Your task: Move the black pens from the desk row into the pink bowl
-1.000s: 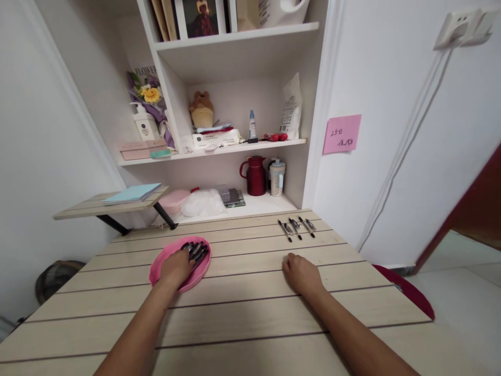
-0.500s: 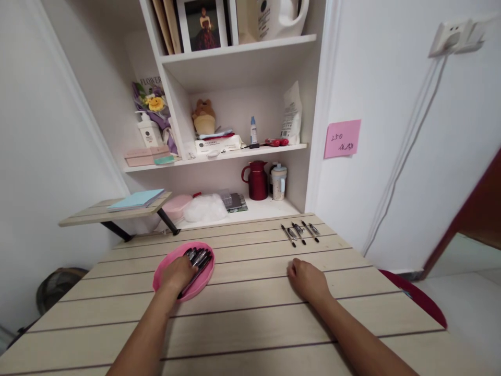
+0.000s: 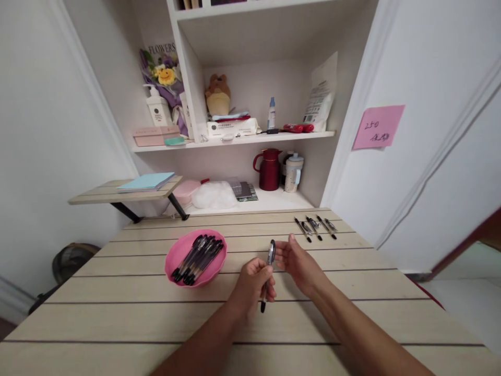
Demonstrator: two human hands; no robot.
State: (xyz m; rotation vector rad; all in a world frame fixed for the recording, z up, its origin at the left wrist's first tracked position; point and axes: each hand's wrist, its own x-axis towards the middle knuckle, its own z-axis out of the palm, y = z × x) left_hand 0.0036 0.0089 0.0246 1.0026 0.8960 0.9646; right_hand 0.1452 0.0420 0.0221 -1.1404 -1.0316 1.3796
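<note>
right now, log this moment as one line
left hand: holds capped pen | right hand: open beside it | pink bowl: more pens | tabletop: uncapped pens, caps

Pink bowl, black and clear pens, beige tabletop with dark stripes, deep red jug, speckled cream cup, pink note, light blue paper

My one camera sits on my head, facing forward and down across the striped tabletop to the white shelving at upper middle. It looks from close above and behind my left hand and right hand, lower middle.
</note>
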